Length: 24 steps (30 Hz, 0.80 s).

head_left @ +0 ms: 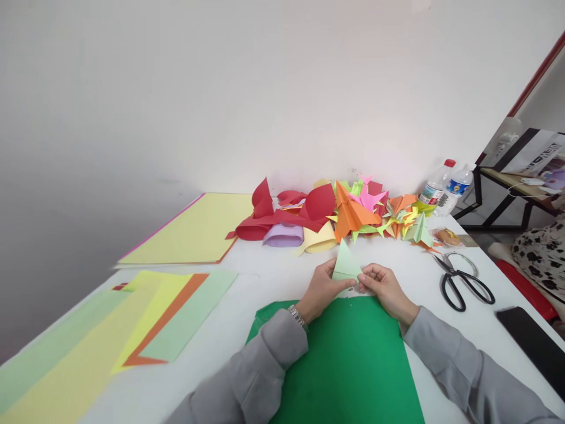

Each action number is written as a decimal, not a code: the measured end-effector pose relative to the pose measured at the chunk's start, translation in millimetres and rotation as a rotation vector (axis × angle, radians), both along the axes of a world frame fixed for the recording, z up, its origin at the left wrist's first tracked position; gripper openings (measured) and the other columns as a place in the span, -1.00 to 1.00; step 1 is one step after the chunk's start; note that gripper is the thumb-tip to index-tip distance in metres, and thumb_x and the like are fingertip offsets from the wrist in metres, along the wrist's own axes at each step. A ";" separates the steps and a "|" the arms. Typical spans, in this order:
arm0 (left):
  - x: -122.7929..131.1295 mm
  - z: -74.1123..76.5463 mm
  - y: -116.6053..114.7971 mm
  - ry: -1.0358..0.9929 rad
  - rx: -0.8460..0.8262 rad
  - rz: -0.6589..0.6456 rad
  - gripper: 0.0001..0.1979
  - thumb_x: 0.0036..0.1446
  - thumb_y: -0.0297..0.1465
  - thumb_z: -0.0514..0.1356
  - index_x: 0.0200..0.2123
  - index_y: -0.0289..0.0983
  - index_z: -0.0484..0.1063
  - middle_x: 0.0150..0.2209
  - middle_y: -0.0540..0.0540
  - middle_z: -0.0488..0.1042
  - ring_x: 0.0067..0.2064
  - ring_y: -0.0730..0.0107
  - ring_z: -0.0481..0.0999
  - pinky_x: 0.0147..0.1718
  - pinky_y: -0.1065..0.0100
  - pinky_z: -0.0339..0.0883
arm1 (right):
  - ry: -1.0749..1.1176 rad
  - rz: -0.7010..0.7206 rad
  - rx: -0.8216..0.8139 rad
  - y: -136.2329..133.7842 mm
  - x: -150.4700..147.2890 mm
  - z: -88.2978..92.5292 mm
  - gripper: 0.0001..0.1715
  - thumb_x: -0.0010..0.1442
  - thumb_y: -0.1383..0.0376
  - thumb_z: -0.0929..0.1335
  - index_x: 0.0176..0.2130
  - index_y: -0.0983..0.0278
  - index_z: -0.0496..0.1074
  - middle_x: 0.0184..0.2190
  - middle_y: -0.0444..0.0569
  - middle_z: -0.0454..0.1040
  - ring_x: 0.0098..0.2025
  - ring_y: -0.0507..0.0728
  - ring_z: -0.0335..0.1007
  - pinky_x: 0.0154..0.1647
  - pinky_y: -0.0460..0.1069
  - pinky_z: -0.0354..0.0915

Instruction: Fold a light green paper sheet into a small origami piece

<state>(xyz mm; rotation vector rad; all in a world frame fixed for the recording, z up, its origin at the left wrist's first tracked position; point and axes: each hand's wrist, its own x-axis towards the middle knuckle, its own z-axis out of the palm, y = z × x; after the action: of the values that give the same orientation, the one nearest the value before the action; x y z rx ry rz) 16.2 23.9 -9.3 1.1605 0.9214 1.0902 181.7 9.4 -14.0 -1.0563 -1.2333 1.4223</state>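
Note:
A pale green piece of folded paper [346, 262] stands between my hands with its pointed tip upward. My left hand [324, 288] grips its lower left side, thumb across the bottom edge. At the lower right corner, the fingers and thumb of my right hand [383, 290] pinch the same paper. Below both hands a large dark green sheet [344, 365] lies on the white table, partly covered by my left forearm. Several small scraps lie near its top edge, under my hands.
Folded paper shapes, among them an orange paper plane [351, 215] and red paper pieces [320, 206], line the wall. Coloured sheets [176, 229] and paper strips [145, 318] lie left. Scissors [459, 281], a black phone [532, 338] and two bottles [436, 188] are at right.

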 end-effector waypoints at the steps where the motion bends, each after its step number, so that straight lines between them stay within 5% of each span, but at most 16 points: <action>1: 0.2 0.3 0.0 0.013 0.010 0.004 -0.59 -0.30 -0.44 0.42 -0.27 -0.35 0.47 -0.37 -0.05 0.56 -0.35 0.33 0.50 -0.33 0.35 0.35 | -0.014 0.000 0.008 -0.1 -0.3 0.0 -0.62 -0.06 0.04 0.48 -0.42 0.28 0.42 -0.59 -0.14 0.50 -0.53 0.02 0.38 -0.42 -0.06 0.27; 9: 3.2 0.4 -2.0 0.108 0.122 0.030 -0.62 -0.27 -0.46 0.39 -0.29 -0.33 0.43 -0.38 -0.01 0.50 -0.33 0.34 0.47 -0.35 0.37 0.34 | -0.083 -0.076 0.084 -1.5 -2.3 2.2 -0.65 -0.09 0.06 0.49 -0.45 0.27 0.45 -0.63 -0.16 0.45 -0.55 0.02 0.35 -0.46 -0.05 0.28; 24: 4.6 -0.8 0.1 -0.092 0.073 0.036 -0.42 -0.23 -0.48 0.40 -0.05 -0.33 0.38 -0.08 -0.20 0.54 -0.02 0.11 0.49 -0.04 0.17 0.34 | -0.078 -0.293 0.199 2.3 -1.9 -3.3 -0.71 -0.03 0.09 0.45 -0.46 0.25 0.42 -0.62 -0.18 0.40 -0.53 0.05 0.29 -0.43 -0.03 0.23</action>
<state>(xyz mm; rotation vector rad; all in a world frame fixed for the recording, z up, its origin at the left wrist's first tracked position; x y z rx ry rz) 20.8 24.0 -10.1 1.1469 0.8396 1.2048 179.9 11.7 -17.3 -1.1105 -1.1924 1.0220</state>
